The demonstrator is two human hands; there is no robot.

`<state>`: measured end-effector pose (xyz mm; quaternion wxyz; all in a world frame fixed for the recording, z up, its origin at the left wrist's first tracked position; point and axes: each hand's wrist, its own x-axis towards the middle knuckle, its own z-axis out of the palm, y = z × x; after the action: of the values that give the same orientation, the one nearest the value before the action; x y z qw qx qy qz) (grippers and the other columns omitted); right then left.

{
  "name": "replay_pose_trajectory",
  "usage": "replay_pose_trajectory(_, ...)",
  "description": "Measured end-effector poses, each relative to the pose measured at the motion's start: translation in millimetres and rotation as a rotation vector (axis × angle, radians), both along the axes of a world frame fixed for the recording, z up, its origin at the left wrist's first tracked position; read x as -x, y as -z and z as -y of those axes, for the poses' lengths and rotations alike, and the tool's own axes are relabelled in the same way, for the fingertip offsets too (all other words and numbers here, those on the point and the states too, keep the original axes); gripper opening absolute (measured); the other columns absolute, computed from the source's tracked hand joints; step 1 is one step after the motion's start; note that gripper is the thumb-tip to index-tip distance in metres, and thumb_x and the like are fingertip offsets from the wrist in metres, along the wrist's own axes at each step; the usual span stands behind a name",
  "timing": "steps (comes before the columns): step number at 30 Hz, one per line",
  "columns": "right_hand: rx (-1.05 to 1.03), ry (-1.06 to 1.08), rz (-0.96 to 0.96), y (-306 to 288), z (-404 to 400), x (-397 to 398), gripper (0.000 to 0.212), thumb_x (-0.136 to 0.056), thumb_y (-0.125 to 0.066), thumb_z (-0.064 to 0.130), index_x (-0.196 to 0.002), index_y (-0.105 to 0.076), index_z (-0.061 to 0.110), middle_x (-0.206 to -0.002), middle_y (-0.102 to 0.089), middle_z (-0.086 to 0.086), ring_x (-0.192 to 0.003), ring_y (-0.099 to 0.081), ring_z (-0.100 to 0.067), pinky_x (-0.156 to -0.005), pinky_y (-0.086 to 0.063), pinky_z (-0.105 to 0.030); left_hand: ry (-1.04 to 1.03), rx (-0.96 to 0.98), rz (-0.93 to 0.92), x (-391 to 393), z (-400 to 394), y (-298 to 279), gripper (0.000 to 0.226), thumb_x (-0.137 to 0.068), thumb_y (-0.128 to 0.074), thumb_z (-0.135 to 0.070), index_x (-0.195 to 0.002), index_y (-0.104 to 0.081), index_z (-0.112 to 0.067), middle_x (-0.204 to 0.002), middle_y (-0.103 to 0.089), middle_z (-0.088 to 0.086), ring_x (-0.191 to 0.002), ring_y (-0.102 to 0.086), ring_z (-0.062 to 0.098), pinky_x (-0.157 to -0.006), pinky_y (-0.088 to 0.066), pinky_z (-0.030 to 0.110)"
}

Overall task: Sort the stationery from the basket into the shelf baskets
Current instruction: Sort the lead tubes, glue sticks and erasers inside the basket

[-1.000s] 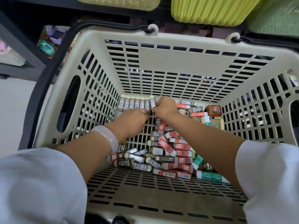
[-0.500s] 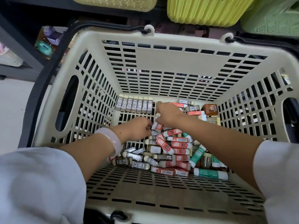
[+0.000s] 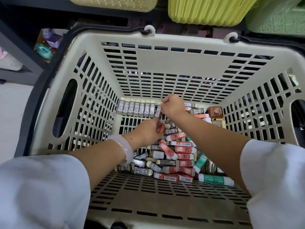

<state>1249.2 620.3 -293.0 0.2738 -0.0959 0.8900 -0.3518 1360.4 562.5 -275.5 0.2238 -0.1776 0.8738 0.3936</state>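
shelf: dark shelving behind the basket carries a pale yellow woven basket (image 3: 113, 3), a lime ribbed basket (image 3: 209, 10) and a green mesh basket (image 3: 279, 17).
basket: cream plastic shopping basket (image 3: 165, 63) with slotted lattice walls, oval handle cut-outs and a black handle (image 3: 41, 100) lying along its left rim.
sorted row: grey-sleeved 2b erasers (image 3: 136, 108), small rounded blocks, stand upright side by side against the far wall at the left.
right hand: right hand (image 3: 173, 107) reaches to the end of that row; its fingers pinch one grey 2b eraser (image 3: 158, 111), tilted slightly and just beside the last eraser in the row.
left hand: left hand (image 3: 146, 133) sits lower, near the floor of the basket; its curled fingers grip a red eraser (image 3: 160, 128), mostly hidden by the hand.
loose pile: red-sleeved erasers (image 3: 181, 149), more grey ones (image 3: 142, 171) and green-and-white ones (image 3: 214, 179) lie jumbled on the basket floor between the forearms.
far corner: a brown boxy item (image 3: 215, 111) rests at the far right.
arms: white sleeves (image 3: 41, 192); a pale smooth bangle (image 3: 123, 148) circles the left wrist.
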Motion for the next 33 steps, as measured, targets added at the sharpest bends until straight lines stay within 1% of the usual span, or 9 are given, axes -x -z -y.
replay_pose_trajectory(3,-0.023,0.021,-0.016,2,1,-1,0.024,-0.087,-0.050,-0.003,-0.107,-0.061,0.004,-0.113,-0.062,-0.011,-0.101,-0.059,-0.024,-0.082,-0.049,-0.028,0.042,0.048,-0.049,1,-3,-1,0.026,-0.089,-0.053,-0.016,-0.114,-0.048,-0.014,-0.078,-0.049,-0.005,-0.081,-0.053,0.023,-0.072,-0.043,0.034)
replay_pose_trajectory(7,0.065,-0.010,-0.001,-1,-10,3,0.024,-0.089,-0.047,-0.004,-0.106,-0.061,0.004,-0.113,-0.062,-0.013,-0.103,-0.060,-0.026,-0.089,-0.050,-0.033,0.081,0.120,-0.095,0,1,-4,0.033,-0.090,-0.052,-0.016,-0.122,-0.053,-0.023,-0.096,-0.061,0.002,-0.090,-0.057,0.024,-0.076,-0.042,0.031)
replay_pose_trajectory(9,0.023,-0.211,-0.154,-8,-21,8,0.025,-0.090,-0.044,-0.003,-0.105,-0.063,0.003,-0.112,-0.063,-0.012,-0.102,-0.060,-0.024,-0.088,-0.049,-0.031,0.086,0.082,-0.117,1,5,-6,0.035,-0.090,-0.051,-0.012,-0.124,-0.054,-0.020,-0.095,-0.062,0.005,-0.068,-0.052,0.013,-0.055,-0.038,0.013)
replay_pose_trajectory(12,-0.209,-0.777,-0.358,-19,-40,16,0.028,-0.090,-0.046,0.005,-0.113,-0.063,0.010,-0.116,-0.062,-0.007,-0.107,-0.056,-0.021,-0.094,-0.045,-0.034,0.036,-0.002,-0.048,3,10,-10,0.033,-0.091,-0.053,-0.011,-0.123,-0.046,-0.014,-0.072,-0.056,0.000,-0.050,-0.040,0.003,-0.036,-0.030,0.010)
replay_pose_trajectory(17,-0.381,-1.135,-0.520,-25,-60,19,0.030,-0.091,-0.051,0.017,-0.121,-0.056,0.018,-0.119,-0.058,0.000,-0.115,-0.045,-0.018,-0.099,-0.037,-0.032,-0.018,0.029,0.131,4,14,-19,0.039,-0.082,-0.064,-0.008,-0.111,-0.038,-0.012,-0.079,-0.048,-0.001,-0.069,-0.049,0.012,-0.050,-0.036,0.019)
replay_pose_trajectory(21,-0.310,-0.983,-0.548,-26,-60,12,0.021,-0.092,-0.052,0.027,-0.105,-0.057,0.012,-0.101,-0.061,-0.005,-0.097,-0.056,-0.021,-0.071,-0.038,-0.026,-0.078,0.060,0.125,8,27,-33,0.014,-0.082,-0.067,-0.012,-0.089,-0.055,-0.009,-0.083,-0.058,0.006,-0.072,-0.057,0.017,-0.061,-0.049,0.024)
replay_pose_trajectory(28,-0.142,-0.707,-0.364,-19,-54,9,0.013,-0.093,-0.050,0.014,-0.105,-0.055,0.010,-0.097,-0.064,-0.004,-0.083,-0.056,-0.014,-0.069,-0.042,-0.019,-0.349,-0.042,0.116,7,49,-37,0.020,-0.078,-0.072,-0.016,-0.085,-0.062,0.000,-0.079,-0.062,0.011,-0.059,-0.055,0.015,-0.070,-0.052,0.030)
replay_pose_trajectory(30,-0.098,-0.641,-0.260,-23,-56,15,0.008,-0.092,-0.052,0.014,-0.097,-0.058,0.016,-0.093,-0.063,0.004,-0.079,-0.055,-0.007,-0.062,-0.038,-0.007,-0.398,-0.075,0.089,9,48,-34,0.021,-0.078,-0.072,-0.017,-0.085,-0.062,0.000,-0.074,-0.060,0.010,-0.058,-0.053,0.016,-0.070,-0.051,0.031)
replay_pose_trajectory(33,-0.036,-0.404,-0.202,-28,-55,18,0.009,-0.092,-0.052,0.014,-0.086,-0.056,0.019,-0.077,-0.055,0.011,-0.066,-0.052,-0.003,-0.048,-0.039,-0.010,-0.428,-0.105,0.080,13,45,-27,0.022,-0.078,-0.072,-0.017,-0.087,-0.062,0.001,-0.073,-0.061,0.011,-0.060,-0.054,0.017,-0.077,-0.052,0.036)
